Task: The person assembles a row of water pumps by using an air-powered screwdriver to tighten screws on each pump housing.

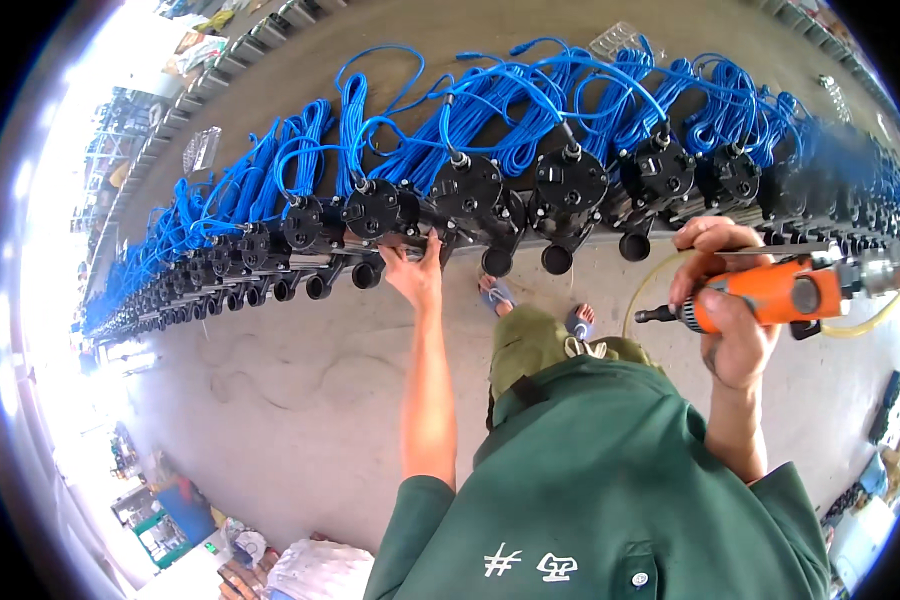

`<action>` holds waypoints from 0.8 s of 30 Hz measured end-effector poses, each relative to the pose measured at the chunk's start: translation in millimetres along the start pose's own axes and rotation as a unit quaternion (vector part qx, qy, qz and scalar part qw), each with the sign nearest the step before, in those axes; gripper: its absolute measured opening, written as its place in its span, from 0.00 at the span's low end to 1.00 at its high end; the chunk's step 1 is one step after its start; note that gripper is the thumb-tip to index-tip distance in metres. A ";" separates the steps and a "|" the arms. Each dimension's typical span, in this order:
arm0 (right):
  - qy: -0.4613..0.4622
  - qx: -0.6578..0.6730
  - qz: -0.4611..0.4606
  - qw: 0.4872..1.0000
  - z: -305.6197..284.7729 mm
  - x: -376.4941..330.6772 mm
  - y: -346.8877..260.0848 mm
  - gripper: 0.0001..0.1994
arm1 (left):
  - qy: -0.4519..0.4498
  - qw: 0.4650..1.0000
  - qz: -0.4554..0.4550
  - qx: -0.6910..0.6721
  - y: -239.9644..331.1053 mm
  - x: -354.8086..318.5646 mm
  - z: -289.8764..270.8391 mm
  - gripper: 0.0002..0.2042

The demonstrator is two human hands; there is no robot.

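A long row of black submersible pumps [470, 190] with metal bodies lies along the bench edge. Each has a round cap, a short outlet pipe and a blue cable. My left hand [417, 275] reaches up to one pump [373, 208] left of centre, its fingers and thumb closed around the metal body under the cap. Over at the right, my right hand [735, 325] grips an orange air screwdriver [760, 298]. The dark tip of the tool points left, apart from the pumps. A flat metal piece lies along the top of the tool.
Bundled blue cables [510, 110] lie behind the pumps on the brown bench [410, 40]. A yellow air hose [875, 320] curves behind the screwdriver. Clear plastic trays [202, 150] sit farther back. White sacks [320, 570] stand on the floor at lower left.
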State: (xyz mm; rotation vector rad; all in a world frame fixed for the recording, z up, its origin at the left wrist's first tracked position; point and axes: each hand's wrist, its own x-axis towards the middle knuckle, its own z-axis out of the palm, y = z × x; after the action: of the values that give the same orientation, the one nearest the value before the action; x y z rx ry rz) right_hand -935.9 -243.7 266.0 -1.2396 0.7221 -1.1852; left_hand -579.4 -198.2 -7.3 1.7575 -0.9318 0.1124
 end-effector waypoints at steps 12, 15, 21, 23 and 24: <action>-0.089 0.060 -0.005 0.994 60.5 32.3 16.5 0.16 | -0.084 0.995 -0.047 0.029 28.5 -59.4 33.1 0.07; -0.128 0.072 0.005 0.989 90.3 46.0 25.2 0.17 | -0.118 0.992 -0.030 0.017 18.9 -56.6 38.4 0.04; -0.167 0.035 -0.001 0.985 146.0 72.4 66.1 0.14 | -0.081 0.994 -0.068 -0.023 18.1 -52.3 36.9 0.04; -0.180 -0.001 0.013 0.984 155.8 81.2 86.5 0.15 | -0.076 0.995 -0.065 -0.028 16.9 -55.2 37.1 0.04; -0.198 0.003 0.002 0.980 161.8 86.2 96.5 0.14 | -0.069 0.996 -0.055 -0.023 16.2 -55.7 38.6 0.04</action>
State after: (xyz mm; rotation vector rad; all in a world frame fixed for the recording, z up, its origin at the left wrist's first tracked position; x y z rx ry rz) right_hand -736.1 -282.0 226.8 -1.4137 0.4216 -0.8965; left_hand -641.6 -202.8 -38.2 1.7858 -0.9274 -0.1026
